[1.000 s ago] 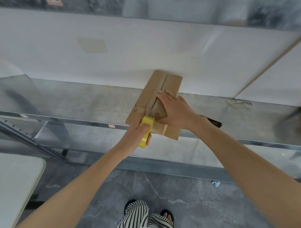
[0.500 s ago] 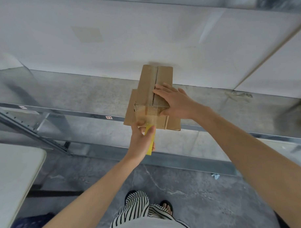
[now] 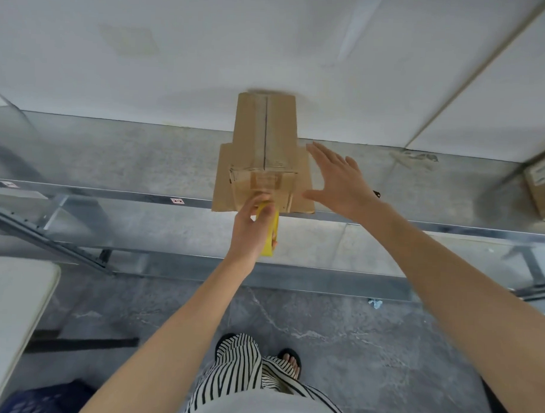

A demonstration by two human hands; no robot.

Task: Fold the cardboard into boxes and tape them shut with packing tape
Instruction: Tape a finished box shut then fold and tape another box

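One box [image 3: 252,128] at the shelf [image 3: 112,160] front edge; left hand [image 3: 248,230] grips yellow tape [image 3: 268,248], right hand [image 3: 340,184] spread, holding nothing

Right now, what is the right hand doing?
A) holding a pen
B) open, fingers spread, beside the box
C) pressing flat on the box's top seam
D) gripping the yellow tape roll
B: the right hand is open with spread fingers to the right of the box, holding nothing; the left hand grips the yellow tape roll.
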